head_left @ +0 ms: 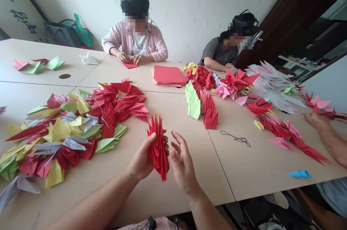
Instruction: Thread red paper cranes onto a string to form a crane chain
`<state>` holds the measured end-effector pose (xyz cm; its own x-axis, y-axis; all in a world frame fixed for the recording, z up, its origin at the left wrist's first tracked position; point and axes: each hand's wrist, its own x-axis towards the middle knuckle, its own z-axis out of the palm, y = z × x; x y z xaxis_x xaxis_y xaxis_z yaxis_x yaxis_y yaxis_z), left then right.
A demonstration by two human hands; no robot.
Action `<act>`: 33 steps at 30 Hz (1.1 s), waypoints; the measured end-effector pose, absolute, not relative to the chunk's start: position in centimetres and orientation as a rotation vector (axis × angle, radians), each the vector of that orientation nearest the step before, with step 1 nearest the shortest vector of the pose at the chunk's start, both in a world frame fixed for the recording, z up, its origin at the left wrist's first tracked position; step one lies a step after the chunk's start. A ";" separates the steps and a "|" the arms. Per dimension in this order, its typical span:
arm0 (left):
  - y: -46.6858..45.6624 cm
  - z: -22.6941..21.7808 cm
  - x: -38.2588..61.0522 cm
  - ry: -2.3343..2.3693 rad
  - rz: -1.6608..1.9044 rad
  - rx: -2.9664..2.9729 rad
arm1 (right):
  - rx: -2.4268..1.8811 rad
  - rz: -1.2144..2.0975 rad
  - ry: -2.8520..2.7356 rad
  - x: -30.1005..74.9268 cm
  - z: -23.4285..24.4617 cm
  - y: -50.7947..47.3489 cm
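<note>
My left hand (142,159) grips a stacked bundle of red folded paper cranes (158,145), held upright above the table's near edge. My right hand (182,163) hovers just right of the bundle with its fingers spread, holding nothing. A big heap of loose folded cranes (67,128) in red, yellow, green and grey lies left of my hands. Two more stacked bundles, one green (193,102) and one red (210,111), stand further out on the table.
A black thread (235,138) lies right of my hands. A stack of red paper sheets (168,75) sits mid-table. Two people sit across folding paper; another person's arm (325,132) reaches in from the right. A blue item (300,174) lies near the right edge.
</note>
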<state>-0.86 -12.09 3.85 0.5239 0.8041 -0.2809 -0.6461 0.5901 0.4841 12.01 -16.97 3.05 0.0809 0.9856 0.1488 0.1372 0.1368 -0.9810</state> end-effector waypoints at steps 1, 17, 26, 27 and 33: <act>-12.1 3.8 -0.9 0.478 0.836 0.322 | -1.218 1.106 -1.190 12.3 3.2 -16.8; -13.2 1.8 -0.7 0.461 0.363 0.388 | -0.986 1.733 -1.074 14.3 3.7 -16.2; -12.1 2.9 -0.9 0.657 0.701 0.773 | -1.120 1.145 -1.391 14.6 5.4 -17.1; -11.7 2.9 -1.2 0.666 0.730 0.848 | -1.167 1.022 -1.461 14.8 5.5 -17.1; -11.2 2.3 -1.8 0.770 0.695 1.304 | -1.298 0.723 -1.624 15.6 4.3 -16.9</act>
